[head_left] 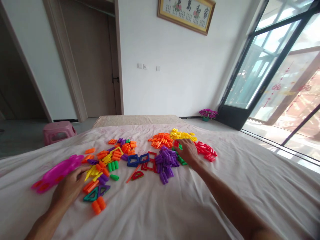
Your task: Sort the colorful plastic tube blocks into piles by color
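My left hand (pixel 71 182) is at the left, its fingers bent together at the edge of a mixed pile beside some yellow pieces (pixel 93 172); what it grips, if anything, is hidden. My right hand (pixel 187 150) reaches over the green pieces (pixel 182 160), with a bit of red at its fingertips. Around it lie purple pieces (pixel 166 160), orange pieces (pixel 161 140), yellow pieces (pixel 182 134) and red pieces (pixel 206 150), each colour in its own heap. Blue square frames (pixel 133 160) and red square frames (pixel 150 164) sit between the two areas.
A magenta tray (pixel 58 171) lies at the left on the white cloth (pixel 200 206). Teal and purple triangle frames (pixel 91 195) are near the left pile. Beyond the cloth stand a pink stool (pixel 59 131) and a flower pot (pixel 206 118) by the glass door.
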`<action>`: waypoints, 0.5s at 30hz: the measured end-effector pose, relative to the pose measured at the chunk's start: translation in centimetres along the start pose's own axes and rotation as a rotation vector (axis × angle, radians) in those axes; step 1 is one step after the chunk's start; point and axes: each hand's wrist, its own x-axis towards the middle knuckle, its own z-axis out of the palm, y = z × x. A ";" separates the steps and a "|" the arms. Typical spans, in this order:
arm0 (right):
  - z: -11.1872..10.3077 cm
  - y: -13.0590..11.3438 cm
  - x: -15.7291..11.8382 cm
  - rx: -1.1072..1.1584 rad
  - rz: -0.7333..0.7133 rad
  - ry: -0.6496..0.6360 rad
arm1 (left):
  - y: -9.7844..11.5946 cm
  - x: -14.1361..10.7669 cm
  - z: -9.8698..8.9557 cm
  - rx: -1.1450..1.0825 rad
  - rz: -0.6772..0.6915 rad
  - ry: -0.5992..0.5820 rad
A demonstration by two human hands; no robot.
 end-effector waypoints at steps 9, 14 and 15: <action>1.7 12.8 -1.8 -0.239 0.418 -0.053 | 0.3 -0.4 0.0 -0.020 0.026 0.033; 2.9 12.9 -0.8 -0.165 0.272 -0.136 | 0.4 -0.3 -0.1 -0.013 0.027 0.029; 3.0 12.7 -0.5 -0.157 0.265 -0.172 | 0.3 -0.3 0.0 -0.012 0.025 0.031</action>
